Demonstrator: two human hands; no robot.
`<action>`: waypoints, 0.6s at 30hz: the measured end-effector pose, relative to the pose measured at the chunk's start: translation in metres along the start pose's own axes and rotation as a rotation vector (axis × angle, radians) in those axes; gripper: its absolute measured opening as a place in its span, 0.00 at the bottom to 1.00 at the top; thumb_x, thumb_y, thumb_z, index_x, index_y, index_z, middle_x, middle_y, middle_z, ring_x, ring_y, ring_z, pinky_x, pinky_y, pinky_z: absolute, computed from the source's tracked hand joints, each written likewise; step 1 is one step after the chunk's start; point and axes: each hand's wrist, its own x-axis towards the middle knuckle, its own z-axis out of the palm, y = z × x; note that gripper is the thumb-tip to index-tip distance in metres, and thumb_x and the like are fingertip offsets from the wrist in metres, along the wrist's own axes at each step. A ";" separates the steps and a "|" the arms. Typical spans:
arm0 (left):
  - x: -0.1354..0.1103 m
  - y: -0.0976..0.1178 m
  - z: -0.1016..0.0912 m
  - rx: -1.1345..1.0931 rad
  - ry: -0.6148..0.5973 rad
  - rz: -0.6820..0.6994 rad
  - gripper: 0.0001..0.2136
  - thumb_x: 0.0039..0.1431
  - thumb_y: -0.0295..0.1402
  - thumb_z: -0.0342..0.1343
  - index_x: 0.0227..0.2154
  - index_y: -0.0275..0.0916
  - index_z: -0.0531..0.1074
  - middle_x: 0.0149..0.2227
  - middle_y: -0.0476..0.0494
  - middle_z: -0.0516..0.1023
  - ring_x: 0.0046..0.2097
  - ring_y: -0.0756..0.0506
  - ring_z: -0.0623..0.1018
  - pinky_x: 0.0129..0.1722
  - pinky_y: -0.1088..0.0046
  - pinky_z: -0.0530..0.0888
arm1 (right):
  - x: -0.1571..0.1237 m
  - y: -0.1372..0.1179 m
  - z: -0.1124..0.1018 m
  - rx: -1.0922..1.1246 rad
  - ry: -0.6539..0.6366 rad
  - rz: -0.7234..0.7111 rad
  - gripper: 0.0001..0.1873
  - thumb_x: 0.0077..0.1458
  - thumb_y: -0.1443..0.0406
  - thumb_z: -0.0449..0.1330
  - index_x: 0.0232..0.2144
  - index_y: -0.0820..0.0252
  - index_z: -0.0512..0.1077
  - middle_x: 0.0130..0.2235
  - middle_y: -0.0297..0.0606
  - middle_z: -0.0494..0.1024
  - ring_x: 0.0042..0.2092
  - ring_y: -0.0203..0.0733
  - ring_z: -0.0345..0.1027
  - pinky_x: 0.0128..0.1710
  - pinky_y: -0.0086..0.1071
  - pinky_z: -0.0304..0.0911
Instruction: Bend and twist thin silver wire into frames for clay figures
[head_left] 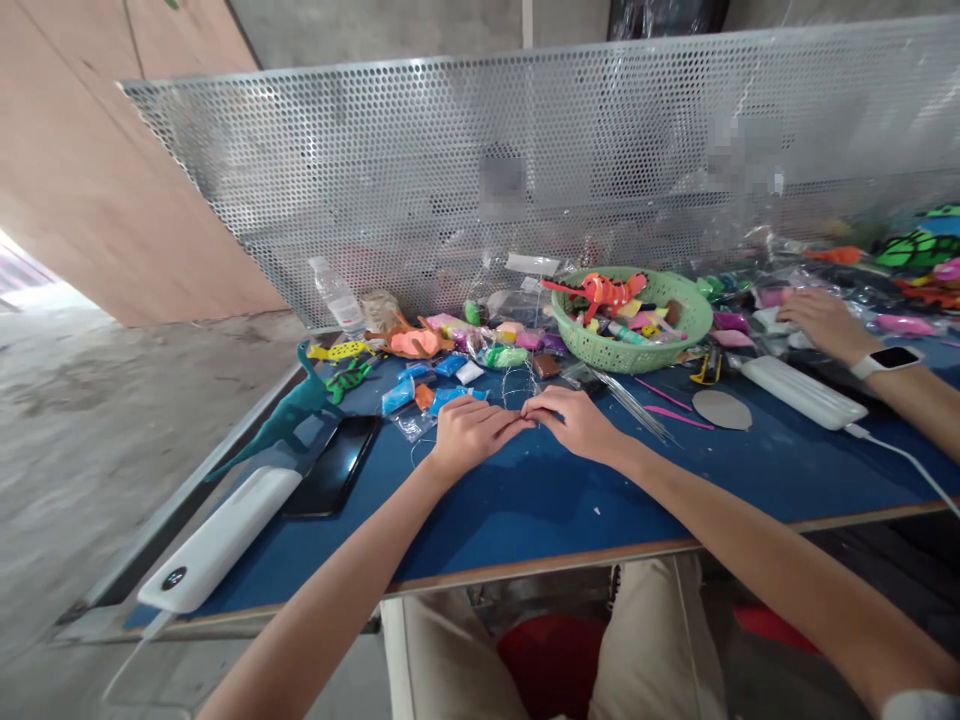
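Note:
My left hand point(471, 436) and my right hand point(576, 422) meet over the middle of the blue table, fingertips pinched together. Between them they grip a thin metal wire point(517, 375), bent into loops that rise just beyond the fingers. Its exact shape is hard to make out. Right of my right hand lies a bundle of straight metal wires point(634, 405). Beyond my left hand are small blue clay packets point(450, 365), a white packet point(470, 372) and an orange packet point(424, 397).
A green basket point(634, 355) holds coloured pieces. At left stand a teal dinosaur figure point(292, 415), a phone point(334, 468) and a white power bank point(221, 540). Pink tools point(679, 417), a grey disc point(721, 410) and another power bank point(804, 392) lie right, near another person's hand point(825, 322).

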 end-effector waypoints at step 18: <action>-0.001 -0.012 0.001 -0.032 -0.111 -0.087 0.07 0.65 0.39 0.60 0.38 0.46 0.81 0.31 0.51 0.85 0.29 0.48 0.81 0.31 0.72 0.70 | 0.000 0.007 -0.004 -0.115 0.076 0.018 0.09 0.65 0.61 0.60 0.38 0.54 0.80 0.38 0.40 0.76 0.41 0.44 0.71 0.45 0.39 0.66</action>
